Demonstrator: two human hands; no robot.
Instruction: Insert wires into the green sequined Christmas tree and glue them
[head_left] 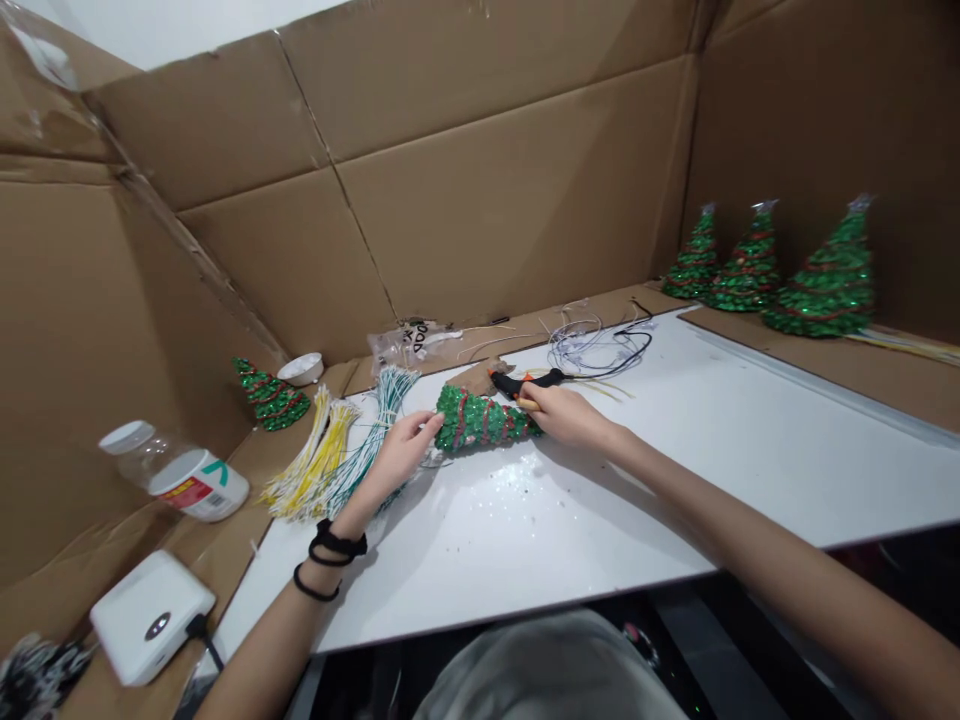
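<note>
A small green glitter Christmas tree (pixel 484 420) with red garlands lies on its side on the white board (pixel 480 550). My left hand (pixel 409 450) grips its wide base end, thumb and fingers closed on the edge. At the narrow end is my right hand (pixel 566 415), its fingers closed around a tan, wooden-looking handle (pixel 529 405); the rest of that tool is hidden. Just beyond the right hand, a black and orange hot glue gun (pixel 517 383) rests on a cardboard scrap (pixel 476 378).
Bundles of yellow wires (pixel 322 455) and green wires (pixel 382 410) lie left. Another tree (pixel 270 395), a white bowl (pixel 301 368), a plastic jar (pixel 176 470) and a white box (pixel 154 615) stand farther left. Coiled wires (pixel 600 345) lie behind; several trees (pixel 825 280) stand right. Cardboard walls (pixel 510 190) enclose the table.
</note>
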